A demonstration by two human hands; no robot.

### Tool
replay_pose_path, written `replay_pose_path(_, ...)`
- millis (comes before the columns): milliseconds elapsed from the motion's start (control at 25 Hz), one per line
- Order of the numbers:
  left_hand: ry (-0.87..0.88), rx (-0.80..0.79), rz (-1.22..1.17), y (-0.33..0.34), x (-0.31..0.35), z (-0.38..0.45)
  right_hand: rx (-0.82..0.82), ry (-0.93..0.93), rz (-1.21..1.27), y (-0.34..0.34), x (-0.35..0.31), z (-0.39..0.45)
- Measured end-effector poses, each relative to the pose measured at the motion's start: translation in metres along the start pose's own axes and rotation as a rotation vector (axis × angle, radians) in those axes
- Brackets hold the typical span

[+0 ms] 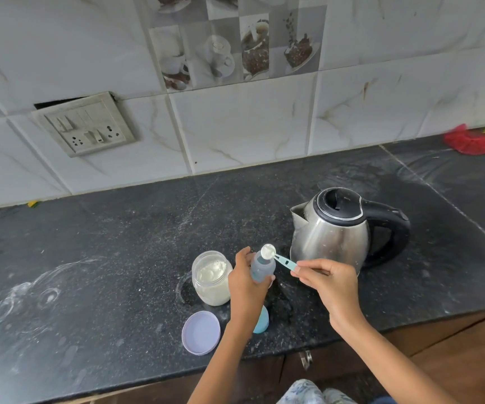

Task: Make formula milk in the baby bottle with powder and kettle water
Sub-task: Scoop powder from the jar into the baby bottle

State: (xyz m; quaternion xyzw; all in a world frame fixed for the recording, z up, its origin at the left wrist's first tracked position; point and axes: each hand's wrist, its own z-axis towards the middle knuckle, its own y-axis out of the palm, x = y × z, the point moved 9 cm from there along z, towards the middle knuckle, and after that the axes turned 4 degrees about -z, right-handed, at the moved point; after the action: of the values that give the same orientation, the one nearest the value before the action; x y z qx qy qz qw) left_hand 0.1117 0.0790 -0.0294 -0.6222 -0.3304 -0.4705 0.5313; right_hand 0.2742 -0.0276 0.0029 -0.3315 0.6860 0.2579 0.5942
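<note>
Left hand point(245, 282) gripping baby bottle point(262, 267) on counter point(119, 258); right hand point(330, 282) pinching powder-filled scoop point(276, 255) over its mouth, beside open powder jar point(210, 277)

This is a home kitchen. A dark speckled stone counter point(119, 258) runs along a wall of pale marbled tiles point(235, 126), some printed with coffee cups and beans point(235, 45). A worn switch and socket plate point(85, 125) is set in the wall. A steel electric kettle point(340, 228) stands on the counter near an open jar of white powder point(210, 277). Wooden cupboard doors point(454, 330) sit below the counter edge.
</note>
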Motion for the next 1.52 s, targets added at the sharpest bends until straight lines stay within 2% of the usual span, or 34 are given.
replay_pose_path(360,0.184,-0.030,0.162,-0.004,0.023,0.003,0.018,-0.066,-0.133,-0.004,-0.003,0.006)
replay_pose_path(480,0.224,-0.039,0.175,-0.001,0.029,0.002,0.011,-0.149,-0.243,-0.002,-0.010,0.007)
replay_pose_path(680,0.246,-0.040,0.171,0.002,0.034,0.002,-0.063,-0.550,-0.623,0.023,-0.040,0.005)
replay_pose_path(1000,0.192,-0.007,0.040,-0.004,0.030,0.001,-0.100,-1.035,-0.928,0.039,-0.070,-0.016)
replay_pose_path(1520,0.184,-0.039,0.052,-0.008,0.029,0.004,-0.107,-1.053,-0.919,0.040,-0.075,-0.017)
